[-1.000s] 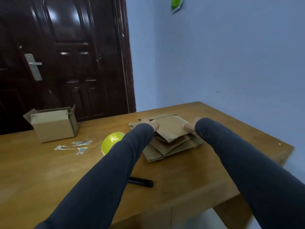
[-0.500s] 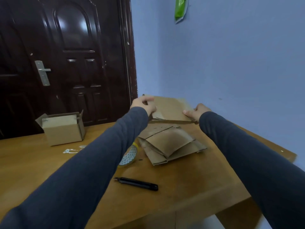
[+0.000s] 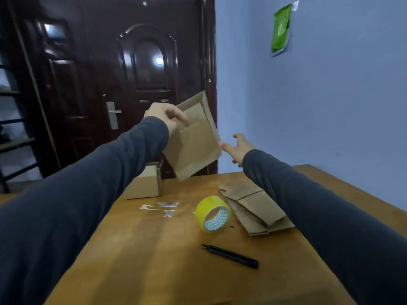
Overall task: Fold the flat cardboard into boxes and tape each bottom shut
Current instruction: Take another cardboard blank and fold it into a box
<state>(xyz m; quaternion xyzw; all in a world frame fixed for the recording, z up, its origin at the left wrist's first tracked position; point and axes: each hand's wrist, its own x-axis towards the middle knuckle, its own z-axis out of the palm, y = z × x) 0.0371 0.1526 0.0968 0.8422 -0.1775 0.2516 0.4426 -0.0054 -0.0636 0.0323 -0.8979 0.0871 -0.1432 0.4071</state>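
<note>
A flat cardboard piece (image 3: 193, 139) hangs tilted in the air above the table's far side. My left hand (image 3: 164, 116) grips its upper left edge. My right hand (image 3: 239, 148) is open with fingers spread, its fingertips at the piece's right edge. A stack of flat cardboard (image 3: 255, 208) lies on the table at the right, partly hidden by my right sleeve. A yellow tape roll (image 3: 212, 213) stands on its edge just left of the stack. A folded box (image 3: 144, 183) sits at the table's far left, partly behind my left arm.
A black utility knife (image 3: 230, 256) lies near the front of the wooden table (image 3: 154, 260). Scraps of clear tape (image 3: 163, 208) are stuck to the top beside the box. A dark door (image 3: 123, 73) and a blue wall stand behind the table.
The top cardboard piece has been lifted off the stack and raised higher, tilting toward upright. My right hand has let go and opened. The view has swung left and up.
</note>
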